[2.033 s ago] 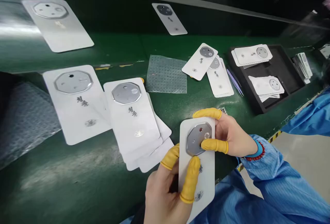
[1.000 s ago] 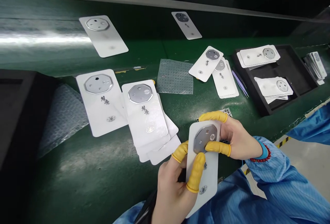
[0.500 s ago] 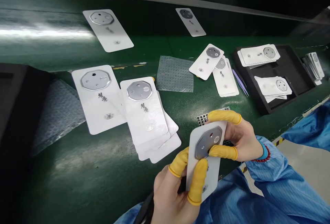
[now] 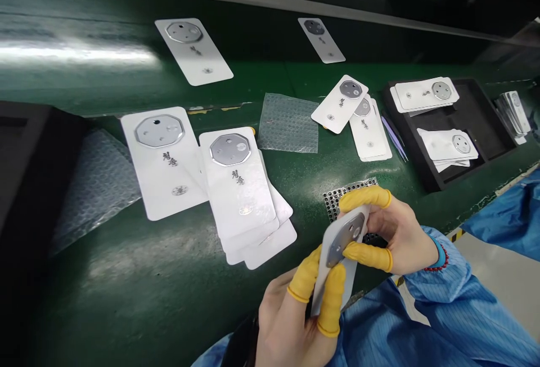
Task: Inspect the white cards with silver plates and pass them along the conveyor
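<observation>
Thin white card (image 4: 321, 283) with octagonal metal camera trim (image 4: 340, 247) looks light, stiff and scratch-prone, best held by its edges; left hand (image 4: 291, 322) and right hand (image 4: 399, 237) pinch it.

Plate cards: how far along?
Hard to judge. Possibly done: cards in the black foam tray. In hand: one card, tilted, held by the left hand and right hand. Possibly left: the fanned pile on the bench and the bundle at far right; their status isn't visible.
</observation>
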